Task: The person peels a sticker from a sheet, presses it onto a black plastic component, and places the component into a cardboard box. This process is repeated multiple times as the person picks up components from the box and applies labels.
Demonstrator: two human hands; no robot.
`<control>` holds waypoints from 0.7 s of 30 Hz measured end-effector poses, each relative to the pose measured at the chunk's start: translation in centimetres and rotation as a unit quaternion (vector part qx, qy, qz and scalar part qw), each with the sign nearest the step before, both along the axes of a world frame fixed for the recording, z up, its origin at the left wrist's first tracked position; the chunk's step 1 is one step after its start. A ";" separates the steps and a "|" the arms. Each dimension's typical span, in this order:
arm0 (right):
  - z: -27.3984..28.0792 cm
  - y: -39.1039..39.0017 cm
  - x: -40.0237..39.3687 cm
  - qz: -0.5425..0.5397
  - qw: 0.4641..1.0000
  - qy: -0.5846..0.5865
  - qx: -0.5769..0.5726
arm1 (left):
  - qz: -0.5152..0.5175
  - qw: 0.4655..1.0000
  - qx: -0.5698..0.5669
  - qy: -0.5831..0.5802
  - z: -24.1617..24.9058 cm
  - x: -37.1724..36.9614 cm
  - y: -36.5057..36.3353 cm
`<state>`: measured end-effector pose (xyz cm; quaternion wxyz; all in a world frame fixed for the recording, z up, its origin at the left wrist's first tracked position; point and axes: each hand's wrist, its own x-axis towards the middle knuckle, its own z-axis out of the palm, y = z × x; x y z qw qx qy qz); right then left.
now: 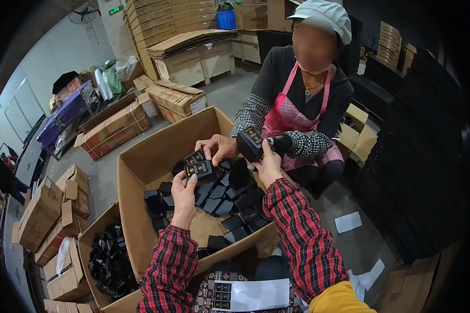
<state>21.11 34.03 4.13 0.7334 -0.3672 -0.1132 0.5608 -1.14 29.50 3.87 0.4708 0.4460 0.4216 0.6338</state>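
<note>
My left hand pinches a black plastic block with a black-and-yellow label on its top face, above the open carton. My right hand grips another black labelled block, tilted. A co-worker's hand reaches in from across the carton, its fingers at a third labelled block, which is partly behind mine. The co-worker's other hand, dark and partly hidden, is beside my right hand. Many black blocks lie loose inside the carton. On my lap rests a white label sheet with several black labels.
The co-worker squats opposite in a pink apron. A second carton of small black parts stands at left. Brown boxes are stacked farther left. Paper scraps lie on the floor at right, near a black ribbed surface.
</note>
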 end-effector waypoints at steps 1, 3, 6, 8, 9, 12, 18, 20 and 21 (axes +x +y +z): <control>0.0 -0.3 -0.3 0.003 1.000 0.001 0.000 | -0.020 1.000 0.011 -0.014 -0.1 -0.2 -0.4; 0.1 -0.9 -0.9 -0.016 0.999 0.005 0.035 | -0.013 0.999 0.014 -0.029 -0.2 -0.5 -1.2; 0.4 -1.8 -1.9 -0.044 0.998 0.013 0.044 | -0.036 0.998 0.011 -0.041 0.2 -1.5 -2.1; 0.1 -1.7 -2.1 -0.086 0.996 0.022 0.030 | -0.044 0.998 0.010 -0.041 0.7 -2.2 -2.7; 0.3 -1.7 -2.1 -0.083 0.996 0.021 0.029 | -0.054 0.998 0.009 -0.038 1.3 -2.5 -3.3; 1.1 -2.3 -2.3 -0.081 0.996 0.013 -0.043 | -0.129 0.991 0.018 -0.023 2.1 -3.9 -4.7; 0.2 -2.2 -1.4 -0.063 0.996 0.012 -0.070 | -0.213 0.975 -0.045 0.035 3.7 -5.6 -9.1; -0.2 -1.9 -1.3 -0.070 0.991 -0.005 -0.110 | -0.254 0.964 -0.048 0.060 4.4 -5.6 -10.5; 0.0 -1.7 -1.5 -0.085 0.986 -0.030 -0.139 | -0.254 0.964 -0.055 0.058 4.6 -5.5 -11.0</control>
